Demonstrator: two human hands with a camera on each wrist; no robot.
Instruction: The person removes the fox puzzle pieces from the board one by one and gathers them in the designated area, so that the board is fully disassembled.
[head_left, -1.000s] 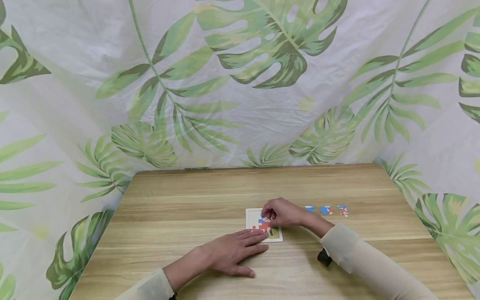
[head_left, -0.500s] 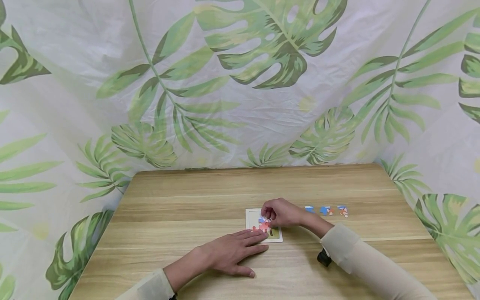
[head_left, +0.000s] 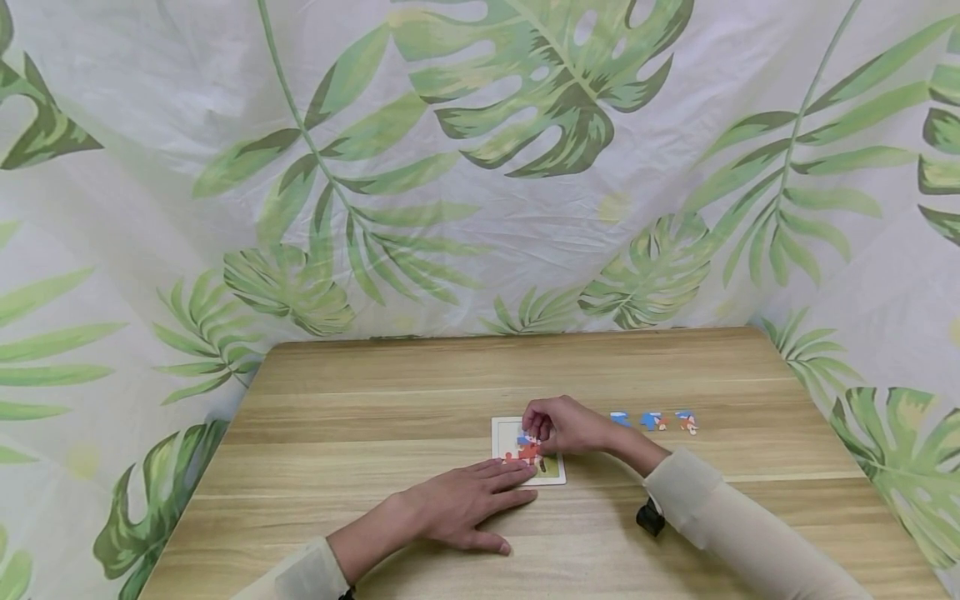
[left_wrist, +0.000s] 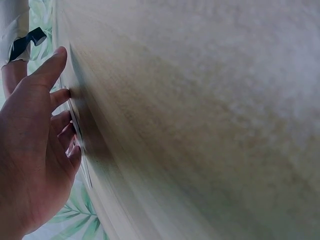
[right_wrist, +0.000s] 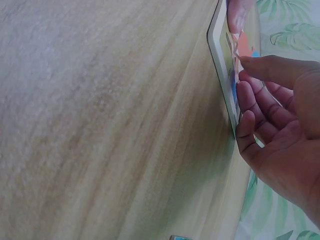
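On the wooden table, left hand rests flat on a puzzle board; right hand pinches 1 piece.

Left hand palm down, fingers extended onto board's near edge, thumb splayed off it. Right hand over board's far right corner, fingers curled, pinching. Left forearm left of board, right forearm right.

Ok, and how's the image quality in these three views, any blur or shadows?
Head view: bright and fairly even, though the loose puzzle pieces look too small for fine detail; left wrist view: dim, much of the table blurred, a shadow beside the left hand; right wrist view: upper-left tabletop soft, a shadow near the puzzle board.
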